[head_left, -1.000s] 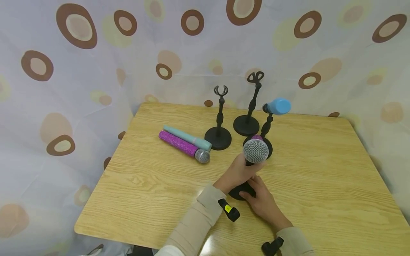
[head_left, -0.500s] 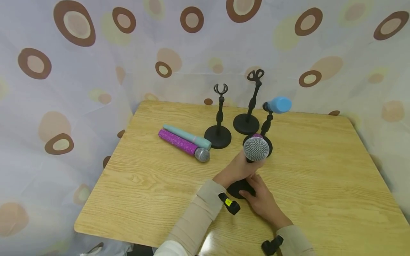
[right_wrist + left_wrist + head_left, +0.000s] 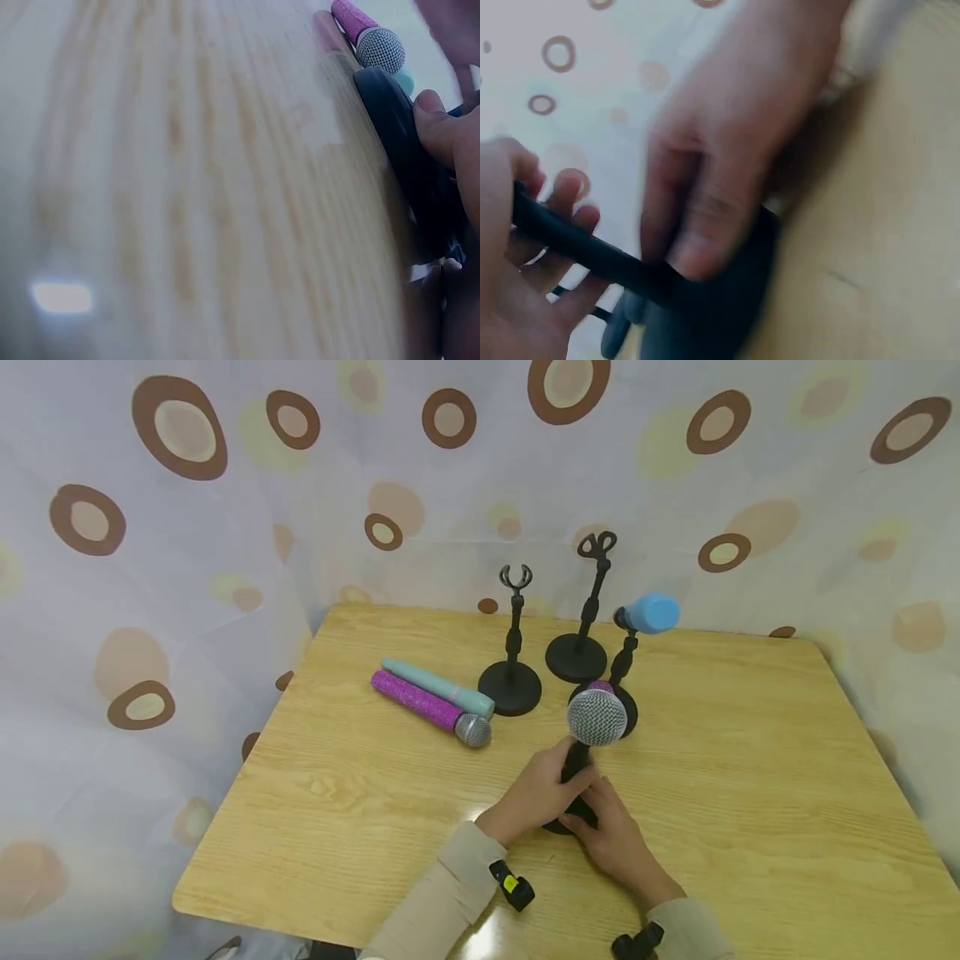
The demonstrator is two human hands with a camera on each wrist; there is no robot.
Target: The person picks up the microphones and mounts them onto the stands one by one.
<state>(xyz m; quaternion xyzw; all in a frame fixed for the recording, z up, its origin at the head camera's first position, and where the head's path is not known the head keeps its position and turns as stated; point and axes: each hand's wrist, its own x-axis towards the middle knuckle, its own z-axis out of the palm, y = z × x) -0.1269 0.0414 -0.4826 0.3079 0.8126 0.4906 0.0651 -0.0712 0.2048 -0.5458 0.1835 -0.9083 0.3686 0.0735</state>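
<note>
A purple microphone with a silver mesh head [image 3: 597, 717] sits atop a black microphone stand [image 3: 575, 763], its head facing me. My left hand [image 3: 538, 791] is around the stand's upright, below the microphone. In the left wrist view its fingers curl loosely behind the black pole [image 3: 592, 251]. Lower down, my right hand [image 3: 619, 841] grips the round base, thumb on one face. The right wrist view shows that base [image 3: 397, 135] tipped on edge close over the table, with the right thumb [image 3: 435, 124] against it. The hands hide part of the pole and base.
Two empty stands, one with a forked clip [image 3: 510, 687] and one behind it [image 3: 576, 658], are at the back. A blue-ended microphone [image 3: 651, 613] rests in another stand. Left of them lie a glittery purple microphone [image 3: 416, 697] and a pale teal one [image 3: 442, 687] on the wooden table [image 3: 315, 827].
My left hand has slid down the pole toward me, away from the microphone head, exposing more of the black upright. The right hand keeps its hold on the base.
</note>
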